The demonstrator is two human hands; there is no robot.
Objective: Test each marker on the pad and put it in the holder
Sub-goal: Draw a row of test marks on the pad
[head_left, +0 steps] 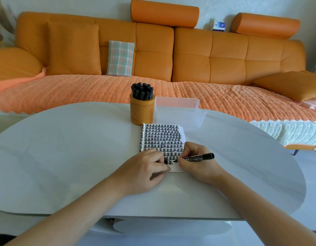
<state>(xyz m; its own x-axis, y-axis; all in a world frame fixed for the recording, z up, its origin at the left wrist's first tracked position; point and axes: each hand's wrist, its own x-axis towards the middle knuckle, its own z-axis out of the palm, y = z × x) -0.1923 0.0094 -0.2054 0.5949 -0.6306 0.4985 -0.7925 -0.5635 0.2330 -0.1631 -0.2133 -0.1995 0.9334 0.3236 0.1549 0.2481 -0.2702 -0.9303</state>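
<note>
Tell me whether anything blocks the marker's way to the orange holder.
Nothing visible blocks it. Only the flat pad lies between the marker in the right hand and the holder. The clear box stands right of the holder, off that line. The holder is crowded with other markers.

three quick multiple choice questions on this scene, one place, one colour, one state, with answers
1. Relative to the holder, the clear tray stands, as seen: A left B right C in front
2. The holder's colour: A orange B blue C green
3. The marker in the right hand is: A tip on the pad B lying in the clear tray C in the holder

Answers: B, it stands at the holder's right side; A, its wall is orange; A, its tip meets the paper.
</note>
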